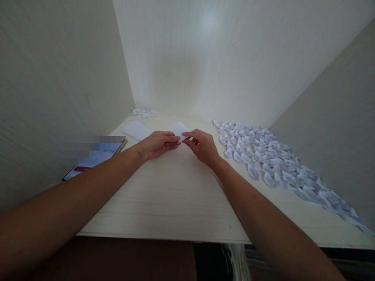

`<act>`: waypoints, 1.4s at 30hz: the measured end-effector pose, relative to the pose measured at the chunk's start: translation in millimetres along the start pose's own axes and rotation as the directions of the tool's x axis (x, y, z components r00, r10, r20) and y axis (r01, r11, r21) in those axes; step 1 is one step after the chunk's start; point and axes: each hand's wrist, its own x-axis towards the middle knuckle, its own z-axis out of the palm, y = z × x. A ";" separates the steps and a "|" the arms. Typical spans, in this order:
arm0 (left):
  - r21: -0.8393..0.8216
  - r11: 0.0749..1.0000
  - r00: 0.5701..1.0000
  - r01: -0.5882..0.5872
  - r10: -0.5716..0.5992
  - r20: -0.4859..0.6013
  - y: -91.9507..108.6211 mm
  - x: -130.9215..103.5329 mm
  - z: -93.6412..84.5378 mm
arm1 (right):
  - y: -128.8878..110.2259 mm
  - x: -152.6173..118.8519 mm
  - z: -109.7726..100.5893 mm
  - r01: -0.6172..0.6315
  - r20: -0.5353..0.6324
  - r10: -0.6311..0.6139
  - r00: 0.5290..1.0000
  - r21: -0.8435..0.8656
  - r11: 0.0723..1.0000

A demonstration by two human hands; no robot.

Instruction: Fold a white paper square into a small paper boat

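Note:
A small white piece of paper (179,128) is held up between my two hands over the middle of the table. My left hand (161,144) pinches its lower left edge with thumb and fingers, palm turned partly up. On the right side of the paper, my right hand (202,145) grips the edge between thumb and index finger. Behind my left hand a stack of flat white paper (137,129) lies on the table. Many folded white paper pieces (249,146) are spread to the right of my right hand.
A phone (98,156) with a lit screen lies at the left, partly behind my left forearm. Thin white paper strips (144,112) lie in the back left corner. Walls enclose the pale table (175,195) at the back and both sides; its front edge runs below my forearms.

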 end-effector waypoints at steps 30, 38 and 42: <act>0.051 0.996 0.997 -0.072 0.072 0.012 2.0 -4.5 3.7 | -4.6 -1.4 2.6 -0.109 -0.035 0.119 0.992 0.220 0.969; 0.097 0.993 0.996 -0.071 0.066 0.054 3.9 -4.5 1.5 | -9.3 -0.1 0.8 -0.158 -0.040 0.172 0.984 0.234 0.959; 0.144 0.983 0.991 -0.113 0.102 0.085 3.3 -3.6 -2.4 | -9.9 -0.4 0.6 -0.178 -0.044 0.193 0.980 0.226 0.958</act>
